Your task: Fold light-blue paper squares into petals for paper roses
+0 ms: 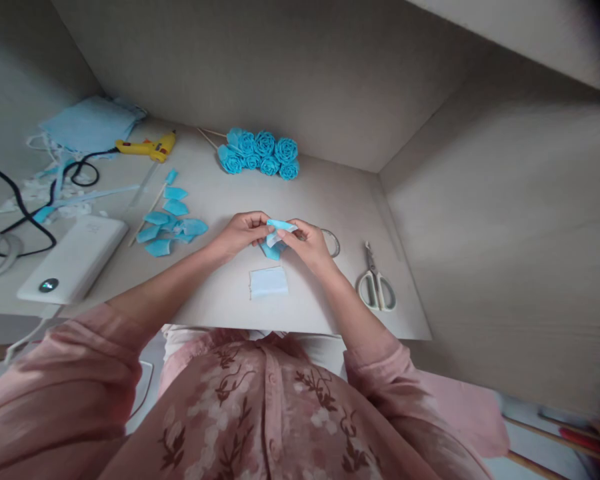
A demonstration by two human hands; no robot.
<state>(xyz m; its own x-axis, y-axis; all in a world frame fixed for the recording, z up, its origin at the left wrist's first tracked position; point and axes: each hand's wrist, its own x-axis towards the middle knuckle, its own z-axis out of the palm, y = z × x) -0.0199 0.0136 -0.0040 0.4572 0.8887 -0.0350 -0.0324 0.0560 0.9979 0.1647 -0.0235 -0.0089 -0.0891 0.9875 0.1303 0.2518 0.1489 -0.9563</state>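
Observation:
Between both hands is a small blue fabric piece (281, 225), with a paler side folded toward me. My left hand (245, 233) pinches its left end, and my right hand (307, 243) pinches the right end. Just under the fingers, another blue piece (271, 251) shows in part on the table. A pale blue square (270, 282) lies flat nearer to me. To the left are several loose blue petal-shaped pieces (160, 230) beside a thin stick (147, 217) with a blue tip. A roll of tape (333, 243) sits partly hidden behind my right hand.
Scissors (375, 283) lie at the right. Blue fabric roses (265, 153) rest near the back wall. At the left are a yellow glue gun (153, 147) with a black cord, a white power bank (75, 260), scraps (70, 193) and a blue fabric stack (93, 123).

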